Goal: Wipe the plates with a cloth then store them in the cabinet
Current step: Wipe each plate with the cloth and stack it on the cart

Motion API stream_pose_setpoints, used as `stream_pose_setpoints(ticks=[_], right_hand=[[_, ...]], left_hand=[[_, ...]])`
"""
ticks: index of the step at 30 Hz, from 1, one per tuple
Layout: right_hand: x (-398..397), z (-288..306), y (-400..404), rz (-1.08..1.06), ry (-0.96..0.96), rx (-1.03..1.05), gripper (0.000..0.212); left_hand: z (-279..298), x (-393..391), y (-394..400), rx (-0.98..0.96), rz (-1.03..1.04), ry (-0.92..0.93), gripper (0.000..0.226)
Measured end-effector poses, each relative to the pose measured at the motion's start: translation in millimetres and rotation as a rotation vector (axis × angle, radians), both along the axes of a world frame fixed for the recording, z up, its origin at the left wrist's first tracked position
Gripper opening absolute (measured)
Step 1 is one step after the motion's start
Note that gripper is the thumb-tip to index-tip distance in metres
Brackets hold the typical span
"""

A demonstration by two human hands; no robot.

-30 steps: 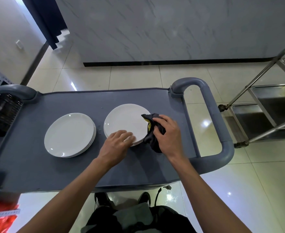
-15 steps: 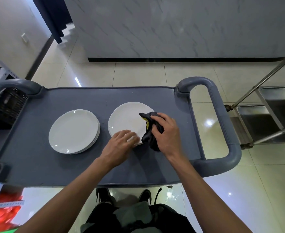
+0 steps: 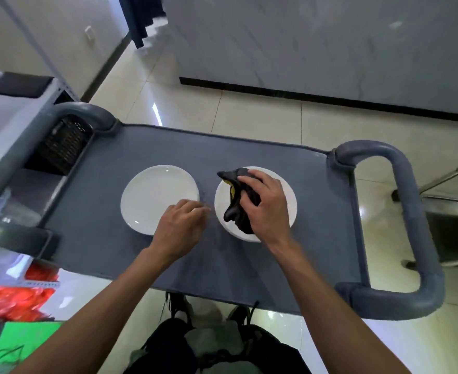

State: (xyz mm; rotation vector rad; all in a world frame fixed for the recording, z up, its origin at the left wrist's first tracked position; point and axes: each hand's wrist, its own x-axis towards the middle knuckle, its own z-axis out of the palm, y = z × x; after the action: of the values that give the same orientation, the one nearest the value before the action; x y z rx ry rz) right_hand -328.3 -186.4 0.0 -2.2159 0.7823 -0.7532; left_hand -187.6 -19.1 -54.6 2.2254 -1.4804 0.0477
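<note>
On the grey cart top [image 3: 249, 265], the right hand [image 3: 265, 203] grips a bunched black cloth [image 3: 237, 209] (a yellow patch shows in its folds) and presses it onto the right plate [image 3: 290, 195], which seems to sit on others in a stack. The left hand [image 3: 179, 225] hovers between the two stacks with its fingers [image 3: 195, 209] loosely curled and gripping nothing, so the right plate has nothing steadying it; a firm stroke could push it sideways off the stack beneath or toward the cart's near edge, where nothing but a low lip would stop it. The left plate [image 3: 155, 195] lies just beside it, near enough to be knocked. At the cart's left end, a dark mesh basket [image 3: 65, 143] sits in a recess; its contents cannot be made out. No cabinet is identifiable.
</note>
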Motion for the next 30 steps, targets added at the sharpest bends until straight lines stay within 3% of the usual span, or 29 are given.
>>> stream_pose_setpoints(ticks=[10,14,23,30], right_hand=[[99.5,1.3,52.9,0.184,0.012,-0.044,0.035],[141.4,-0.4,84.0,0.240,-0.015,-0.035,0.034],[191.9,-32.5,130.6,0.265,0.043,0.037,0.034],[185.2,-59.8,127.4,0.188,0.160,0.028,0.036]], left_hand=[[-1.5,92.1,65.7,-0.046,0.525,0.270,0.023],[-11.4,130.8,89.5,0.042,0.670,0.408,0.029],[-33.6,160.9,102.5,0.081,0.672,0.682,0.026],[-41.8,172.0,94.9,0.086,0.614,0.704,0.018]])
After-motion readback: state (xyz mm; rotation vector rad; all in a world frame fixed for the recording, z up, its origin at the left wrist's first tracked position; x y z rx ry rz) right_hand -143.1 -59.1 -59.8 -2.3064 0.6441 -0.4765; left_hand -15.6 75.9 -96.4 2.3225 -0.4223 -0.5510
